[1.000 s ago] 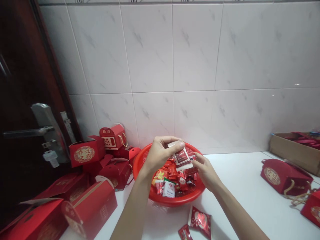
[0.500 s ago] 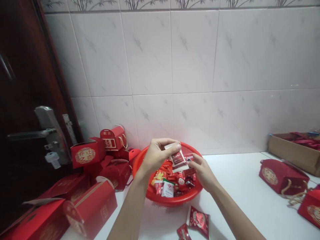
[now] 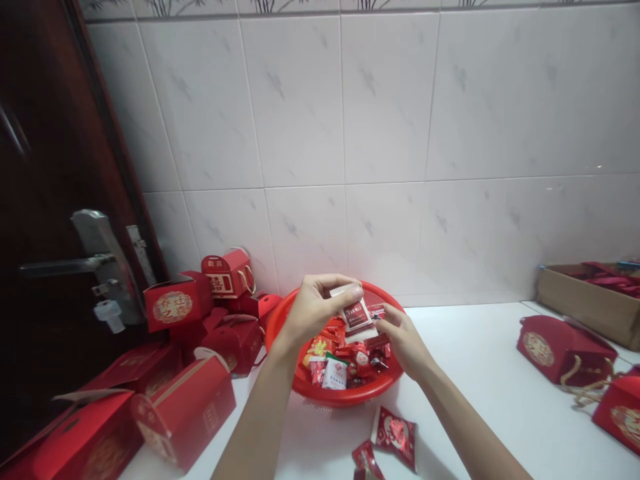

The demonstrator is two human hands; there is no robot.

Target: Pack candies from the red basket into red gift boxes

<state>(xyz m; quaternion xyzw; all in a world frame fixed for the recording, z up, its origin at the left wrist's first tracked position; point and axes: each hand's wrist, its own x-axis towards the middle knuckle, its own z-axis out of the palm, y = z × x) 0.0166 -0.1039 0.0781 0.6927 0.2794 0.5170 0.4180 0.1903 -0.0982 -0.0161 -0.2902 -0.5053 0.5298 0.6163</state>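
My left hand (image 3: 320,308) pinches a white and dark red candy packet (image 3: 357,316) between thumb and fingers, above a red plastic basket (image 3: 345,398). Close on its right, my right hand (image 3: 404,339) has its fingertips on a red packet (image 3: 376,313), partly behind the white one. Several wrapped candies fill the basket, among them a white packet with a green edge (image 3: 335,373) and a red and yellow one (image 3: 319,348). Two red packets, one larger (image 3: 397,437) and one smaller (image 3: 367,457), lie on the white table in front of the basket.
Several red gift boxes (image 3: 187,412) are piled at the left, beside a dark door with a metal handle (image 3: 65,267). At the right are a red box with rope handles (image 3: 565,352), another red box (image 3: 623,410) and a cardboard box (image 3: 590,303). A tiled wall (image 3: 385,133) stands behind.
The camera view has shifted slightly. Both hands keep nearly the same pose over the basket, with the same packets between their fingers.
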